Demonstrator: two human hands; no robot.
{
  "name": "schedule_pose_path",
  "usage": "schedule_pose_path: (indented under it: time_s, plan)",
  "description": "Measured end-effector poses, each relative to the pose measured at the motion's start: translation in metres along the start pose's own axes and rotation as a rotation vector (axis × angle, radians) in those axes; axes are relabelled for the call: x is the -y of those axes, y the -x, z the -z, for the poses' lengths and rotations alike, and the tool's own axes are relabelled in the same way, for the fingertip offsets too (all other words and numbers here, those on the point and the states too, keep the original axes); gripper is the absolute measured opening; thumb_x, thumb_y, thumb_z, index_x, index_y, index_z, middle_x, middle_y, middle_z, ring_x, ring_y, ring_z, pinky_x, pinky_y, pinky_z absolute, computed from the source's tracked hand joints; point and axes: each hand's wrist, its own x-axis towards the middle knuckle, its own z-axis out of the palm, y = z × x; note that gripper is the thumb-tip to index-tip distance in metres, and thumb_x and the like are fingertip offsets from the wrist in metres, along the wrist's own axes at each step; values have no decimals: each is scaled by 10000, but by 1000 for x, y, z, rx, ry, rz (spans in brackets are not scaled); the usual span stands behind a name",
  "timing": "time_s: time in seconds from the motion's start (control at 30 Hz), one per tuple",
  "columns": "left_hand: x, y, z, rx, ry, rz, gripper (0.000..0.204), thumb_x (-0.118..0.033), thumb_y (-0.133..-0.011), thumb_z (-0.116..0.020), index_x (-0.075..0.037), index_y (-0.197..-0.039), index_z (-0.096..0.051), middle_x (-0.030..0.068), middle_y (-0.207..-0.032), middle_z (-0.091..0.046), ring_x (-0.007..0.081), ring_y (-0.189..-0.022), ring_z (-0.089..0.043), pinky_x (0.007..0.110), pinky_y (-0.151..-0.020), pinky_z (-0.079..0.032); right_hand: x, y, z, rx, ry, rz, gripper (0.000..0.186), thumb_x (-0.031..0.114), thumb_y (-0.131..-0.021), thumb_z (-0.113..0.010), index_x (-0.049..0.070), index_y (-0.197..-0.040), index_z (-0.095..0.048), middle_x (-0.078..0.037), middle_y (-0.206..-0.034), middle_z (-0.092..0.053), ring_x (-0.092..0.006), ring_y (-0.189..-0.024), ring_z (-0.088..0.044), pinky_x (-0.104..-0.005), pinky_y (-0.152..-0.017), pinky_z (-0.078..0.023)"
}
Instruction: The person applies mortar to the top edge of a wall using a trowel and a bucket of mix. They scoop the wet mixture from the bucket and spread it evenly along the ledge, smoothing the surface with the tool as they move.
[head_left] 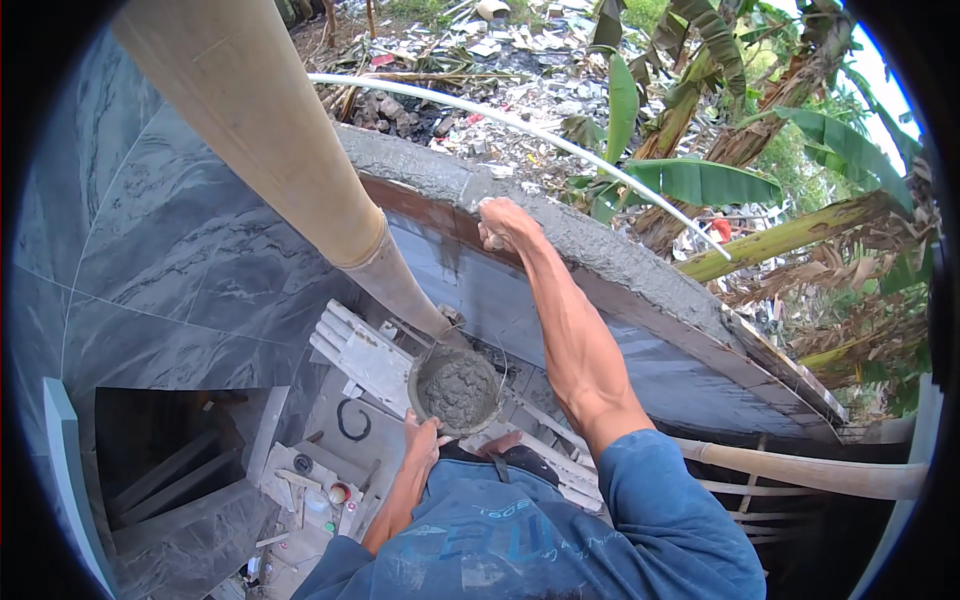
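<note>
The left hand [424, 440] is gripping the rim of a bucket [413, 388] of mortar [457, 390], sitting just ahead of its fingers. The right hand [508, 224] is curling its fingers at the wall top [620, 258]; whether they are holding anything, I cannot tell. Sound practice is requiring a level bucket and even pressure.
</note>
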Motion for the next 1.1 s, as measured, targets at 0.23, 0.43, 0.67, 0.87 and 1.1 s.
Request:
schedule_pose_path:
  time_s: [0.23,0.43,0.67,0.87,1.1]
  plan:
    - [1,-2,7,-7,-49,25,473,101,-734,-489,-93,-1160,-423,94,-1044,-518,198,-856,-557,519,-703,-551,-40,29,38,-189,684,72,296,168,-742,-541,-47,-856,-708,-313,-959,-663,-472,-934,-656,-500,-820,-539]
    - [-4,-6,-1,14,-76,43,472,102,-728,-484,-84,-1156,-421,108,-1059,-513,222,-896,-561,574,-748,-559,-154,107,145,-211,1007,-127,264,165,-755,-540,-4,-822,-732,-264,-979,-680,-475,-916,-659,-490,-801,-549]
    - [-4,-4,-3,16,-86,19,471,104,-731,-478,-86,-1159,-422,104,-1054,-522,221,-859,-577,541,-688,-572,-123,91,96,-318,-566,-319,263,244,-951,-421,32,-813,-493,-72,-565,-478,-198,-414,-466,-367,-370,-400]
    - [-11,5,-5,60,-63,6,453,89,-748,-492,-89,-1157,-415,97,-1025,-527,207,-827,-570,500,-640,-571,-29,-20,6,-87,-586,-173,245,150,-894,-443,-9,-749,-560,-182,-639,-601,-270,-482,-583,-421,-420,-463]
    - [-6,3,7,38,-97,3,444,91,-760,-495,-84,-1160,-412,96,-1017,-526,197,-815,-572,455,-609,-576,-13,-9,7,-70,808,205,296,159,-741,-556,-10,-908,-732,-254,-1008,-690,-398,-972,-678,-456,-826,-553]
